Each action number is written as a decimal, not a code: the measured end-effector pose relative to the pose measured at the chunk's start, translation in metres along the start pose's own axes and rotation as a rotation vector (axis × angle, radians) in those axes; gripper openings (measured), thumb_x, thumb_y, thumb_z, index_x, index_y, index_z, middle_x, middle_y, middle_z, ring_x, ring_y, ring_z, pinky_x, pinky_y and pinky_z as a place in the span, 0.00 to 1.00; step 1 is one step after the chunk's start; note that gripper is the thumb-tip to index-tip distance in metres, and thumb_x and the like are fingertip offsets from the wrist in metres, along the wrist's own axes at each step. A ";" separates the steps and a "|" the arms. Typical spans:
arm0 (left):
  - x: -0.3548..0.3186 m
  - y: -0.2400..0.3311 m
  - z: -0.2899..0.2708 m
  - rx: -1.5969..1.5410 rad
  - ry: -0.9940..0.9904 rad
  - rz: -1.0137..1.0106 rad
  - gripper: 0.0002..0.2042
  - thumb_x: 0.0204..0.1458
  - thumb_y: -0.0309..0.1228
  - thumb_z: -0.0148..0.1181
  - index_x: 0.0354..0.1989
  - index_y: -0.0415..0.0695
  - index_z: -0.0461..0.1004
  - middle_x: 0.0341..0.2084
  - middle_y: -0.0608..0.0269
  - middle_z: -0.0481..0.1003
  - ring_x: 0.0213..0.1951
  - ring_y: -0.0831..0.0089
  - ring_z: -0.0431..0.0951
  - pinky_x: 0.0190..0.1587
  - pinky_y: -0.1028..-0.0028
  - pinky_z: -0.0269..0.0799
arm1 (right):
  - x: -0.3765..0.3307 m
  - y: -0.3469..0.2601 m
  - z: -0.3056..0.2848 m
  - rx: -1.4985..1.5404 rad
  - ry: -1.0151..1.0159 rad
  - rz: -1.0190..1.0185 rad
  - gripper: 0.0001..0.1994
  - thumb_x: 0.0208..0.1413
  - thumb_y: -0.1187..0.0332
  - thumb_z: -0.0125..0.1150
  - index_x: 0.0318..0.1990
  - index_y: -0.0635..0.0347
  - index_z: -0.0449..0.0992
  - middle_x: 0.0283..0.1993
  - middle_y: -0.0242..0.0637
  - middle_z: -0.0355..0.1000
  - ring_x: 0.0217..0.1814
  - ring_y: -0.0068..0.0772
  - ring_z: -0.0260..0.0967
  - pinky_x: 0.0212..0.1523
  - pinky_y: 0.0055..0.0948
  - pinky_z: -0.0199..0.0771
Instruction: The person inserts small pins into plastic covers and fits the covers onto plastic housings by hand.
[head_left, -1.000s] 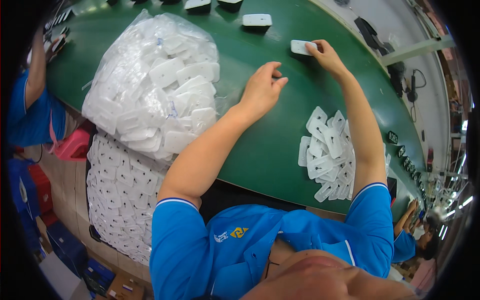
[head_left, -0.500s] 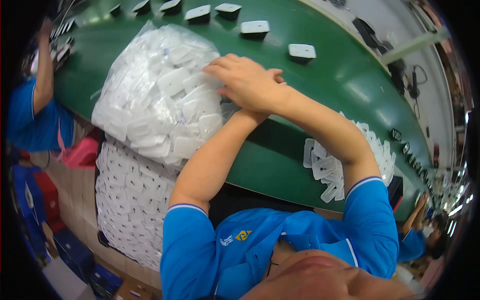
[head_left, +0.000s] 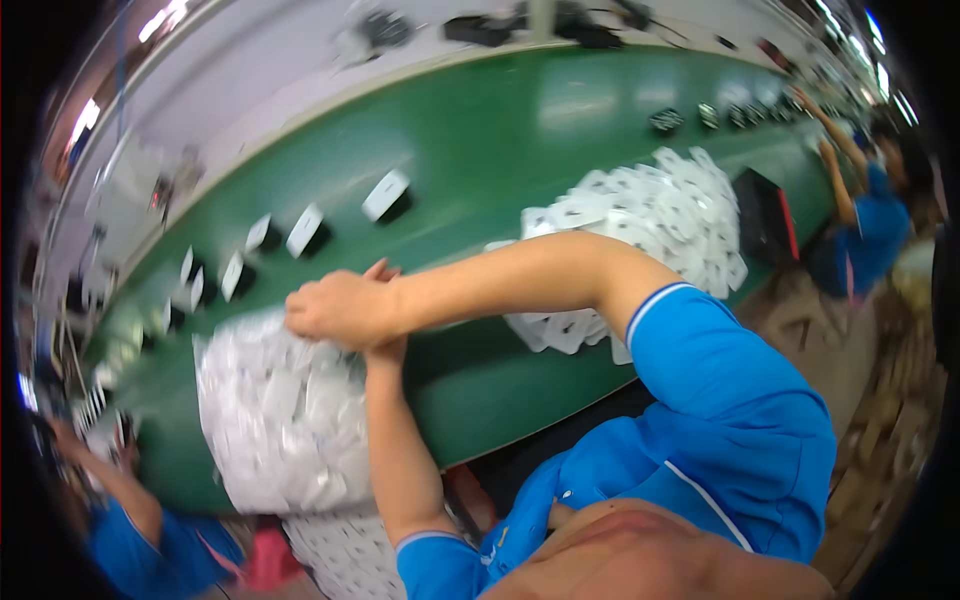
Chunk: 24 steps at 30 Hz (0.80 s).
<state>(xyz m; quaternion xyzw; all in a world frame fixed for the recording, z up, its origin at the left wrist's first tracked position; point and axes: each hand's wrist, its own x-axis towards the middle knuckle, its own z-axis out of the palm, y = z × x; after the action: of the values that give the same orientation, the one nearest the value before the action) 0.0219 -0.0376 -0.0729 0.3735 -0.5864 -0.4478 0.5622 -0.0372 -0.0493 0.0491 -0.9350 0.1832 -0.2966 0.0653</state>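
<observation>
My crossed forearms meet at the upper right edge of a clear plastic bag [head_left: 285, 425] full of flat white plastic plates. On top is my right hand [head_left: 345, 310], its fingers curled together beside the bag's edge; whatever they grip is hidden. My left hand [head_left: 381, 270] lies beneath it, mostly covered, and only some fingertips show past the right wrist. Under my right forearm, a loose heap of white plates [head_left: 640, 210] with small dark marks spreads over the green table [head_left: 480, 130].
Several white-topped black units [head_left: 386, 195] stand in a line along the table's far left. More white plates [head_left: 345, 555] lie below the table's front edge. A black and red box [head_left: 765, 215] sits right of the heap. Co-workers [head_left: 870, 220] are at both ends.
The whole view has swung round, bringing the white heap further into sight. My hands stay crossed near the bag, and the right fingers look more curled than before.
</observation>
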 end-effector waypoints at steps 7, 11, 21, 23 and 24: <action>-0.008 0.098 0.010 -0.547 0.148 -0.308 0.26 0.60 0.47 0.39 0.54 0.35 0.59 0.45 0.50 0.70 0.37 0.71 0.73 0.36 0.77 0.71 | -0.066 0.027 -0.086 -0.098 0.306 -0.028 0.06 0.39 0.73 0.55 0.28 0.58 0.66 0.29 0.37 0.61 0.32 0.39 0.65 0.27 0.34 0.68; -0.011 0.110 0.023 -0.616 -0.039 -0.388 0.26 0.59 0.49 0.39 0.53 0.35 0.60 0.44 0.46 0.71 0.34 0.74 0.75 0.33 0.84 0.74 | -0.109 0.025 -0.104 -0.247 0.295 -0.180 0.07 0.39 0.72 0.56 0.28 0.58 0.67 0.29 0.37 0.61 0.32 0.36 0.65 0.27 0.32 0.68; -0.015 0.097 0.014 -0.367 -0.032 -0.406 0.13 0.57 0.31 0.49 0.48 0.39 0.62 0.43 0.47 0.71 0.32 0.70 0.77 0.33 0.81 0.73 | -0.262 0.010 -0.212 -0.432 0.376 0.368 0.10 0.46 0.69 0.58 0.38 0.58 0.75 0.39 0.40 0.71 0.43 0.42 0.68 0.45 0.36 0.68; -0.017 0.092 0.005 -0.345 -0.014 -0.420 0.13 0.58 0.31 0.49 0.47 0.39 0.62 0.43 0.45 0.71 0.32 0.70 0.77 0.34 0.80 0.74 | -0.320 0.018 -0.243 -0.528 0.549 0.649 0.09 0.49 0.70 0.57 0.39 0.58 0.74 0.41 0.37 0.70 0.42 0.40 0.69 0.45 0.34 0.68; -0.017 0.091 0.002 -0.320 0.002 -0.429 0.13 0.58 0.30 0.49 0.48 0.38 0.62 0.44 0.45 0.71 0.33 0.70 0.77 0.34 0.81 0.74 | -0.343 0.016 -0.257 -0.437 0.684 0.921 0.09 0.49 0.69 0.58 0.39 0.58 0.74 0.41 0.38 0.69 0.40 0.37 0.70 0.44 0.32 0.69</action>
<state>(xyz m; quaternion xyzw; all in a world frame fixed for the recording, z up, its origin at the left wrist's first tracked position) 0.0270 0.0073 0.0075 0.3962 -0.4151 -0.6433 0.5068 -0.4504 0.0637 0.0727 -0.6033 0.6357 -0.4765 -0.0688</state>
